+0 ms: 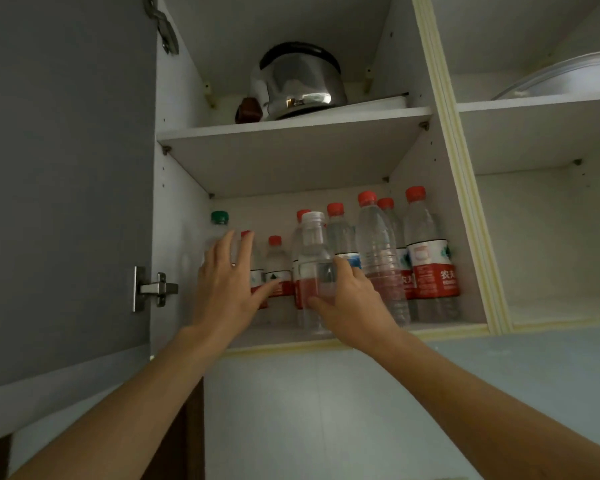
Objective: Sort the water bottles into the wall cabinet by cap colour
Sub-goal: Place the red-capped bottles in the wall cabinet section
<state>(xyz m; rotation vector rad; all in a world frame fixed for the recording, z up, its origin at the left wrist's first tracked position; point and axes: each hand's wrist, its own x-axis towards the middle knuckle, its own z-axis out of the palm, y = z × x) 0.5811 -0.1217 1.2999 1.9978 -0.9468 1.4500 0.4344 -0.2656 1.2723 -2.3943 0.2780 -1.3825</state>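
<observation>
White-capped bottle (314, 271) held upright at the front of the wall cabinet's lower shelf (284, 336), in the right hand (352, 299).

Right grip wrapped round the bottle's lower half, thumb across the front, fingers behind, base just above the shelf edge. Left hand (227, 275) flat and spread, fingers straight, holding nothing, reaching in beside the green-capped bottle (219, 225) at the far left; cannot tell whether touching it. Behind and to the right of the held bottle, a crowd of red-capped bottles (430, 258), upright, filling the shelf's middle and right side. Up on the upper shelf, a steel kettle (300, 83). Grey cabinet door (66, 188) swung open at left.
</observation>
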